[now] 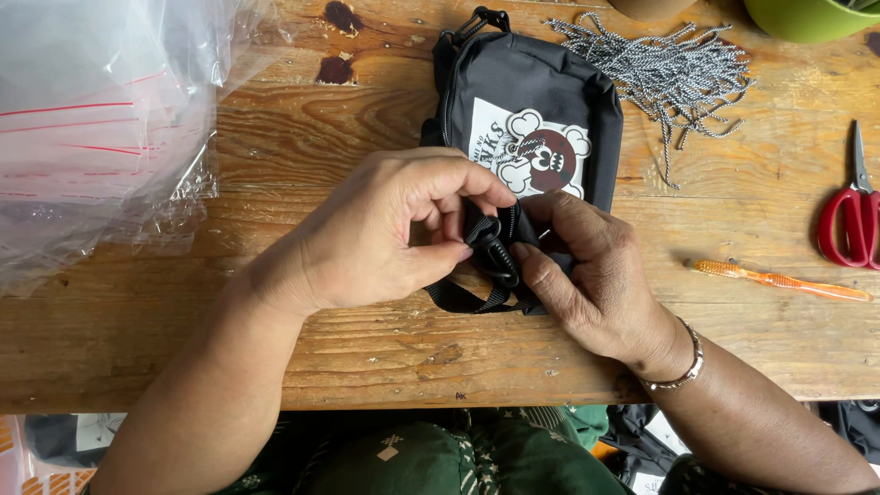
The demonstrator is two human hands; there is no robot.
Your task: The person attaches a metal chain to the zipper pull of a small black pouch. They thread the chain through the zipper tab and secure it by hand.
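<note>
A small black pouch bag with a white and dark red printed patch lies on the wooden table. My left hand pinches the bag's near end, thumb and fingers closed on the black strap and plastic clip. My right hand, with a bracelet at the wrist, grips the same near end of the bag from the right, fingers curled under the fabric. Both hands meet at the clip and hide the bag's lower edge.
A heap of clear plastic bags with red strips fills the left. A bundle of black-and-white cords lies behind the bag. Red-handled scissors and an orange toothbrush lie at the right. A green bowl stands at the far right corner.
</note>
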